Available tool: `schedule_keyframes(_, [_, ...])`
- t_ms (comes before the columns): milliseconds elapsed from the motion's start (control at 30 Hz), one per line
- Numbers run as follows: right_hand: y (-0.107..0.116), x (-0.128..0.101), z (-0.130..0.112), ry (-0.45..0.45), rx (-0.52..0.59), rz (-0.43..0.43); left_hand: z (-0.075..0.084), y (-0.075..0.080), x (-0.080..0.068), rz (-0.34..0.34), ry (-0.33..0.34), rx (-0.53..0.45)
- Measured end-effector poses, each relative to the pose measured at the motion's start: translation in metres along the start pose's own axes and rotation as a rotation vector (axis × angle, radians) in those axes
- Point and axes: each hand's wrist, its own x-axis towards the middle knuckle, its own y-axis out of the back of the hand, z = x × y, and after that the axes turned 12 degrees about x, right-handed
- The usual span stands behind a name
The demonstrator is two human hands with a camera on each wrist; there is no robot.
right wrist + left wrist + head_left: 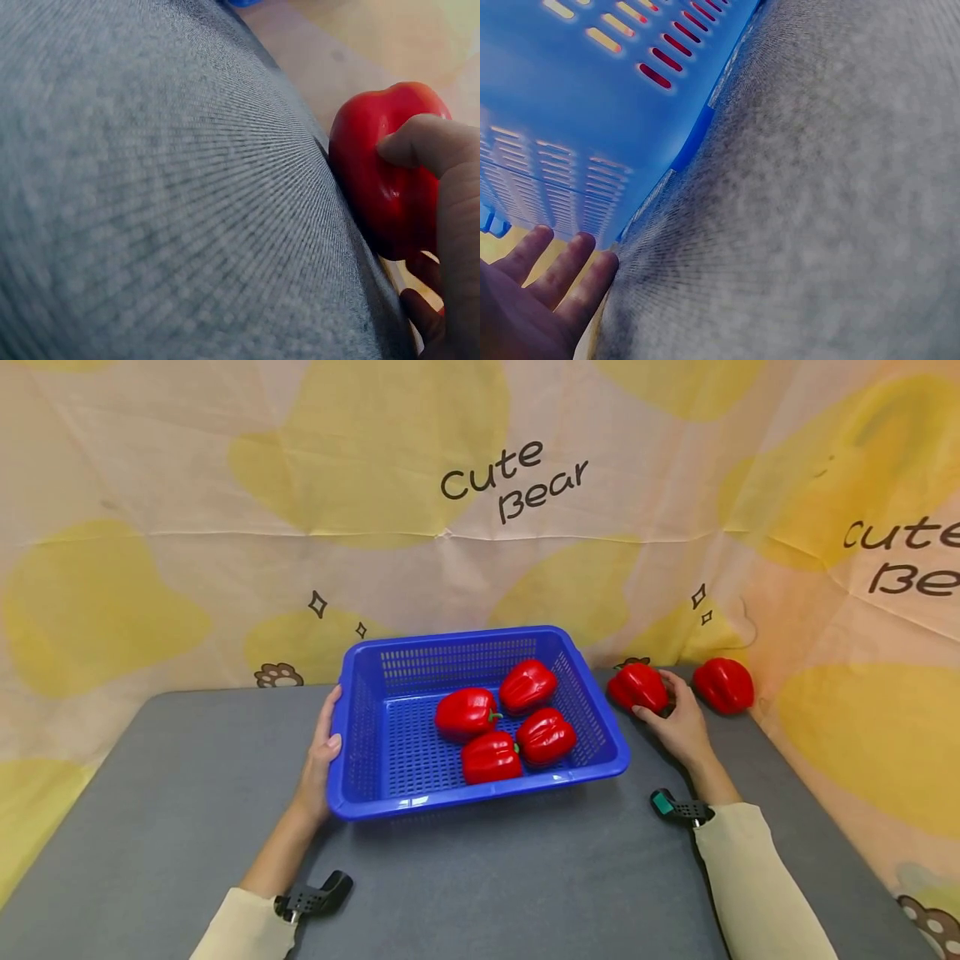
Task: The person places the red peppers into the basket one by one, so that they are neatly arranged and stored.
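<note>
With right fingers (421,311), pinches a red pepper (636,688) near the tabletop's (487,877) far right corner, beside another pepper (724,686); rests nearly straight left fingers (566,271) against the basket (480,791). Could drop the glossy red pepper through too shallow a pinch, or skew the basket by overpressing.

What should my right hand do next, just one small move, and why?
I'd probably lift the held pepper slightly off the table. Your right hand has thumb and fingers around it, the basket beside it has bare floor showing next to four peppers, and your left hand touches the basket's far side.
</note>
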Motion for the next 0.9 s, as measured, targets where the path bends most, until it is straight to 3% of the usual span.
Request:
schedule_keyframes(300, [0.001,0.0001,0.0014,0.131,-0.006,-0.038,-0.0035,-0.0011,0.0009,-0.002,0.002,-0.02])
schedule_keyframes(533, [-0.0006,-0.0037,0.0004,0.089,-0.002,0.028,-0.0043,-0.0017,0.0008,-0.012,-0.009,-0.049])
schedule_keyframes(900, [-0.0024,-0.0032,0.0006,0.084,0.003,0.06,-0.0025,-0.0003,0.0022,0.004,-0.01,-0.056])
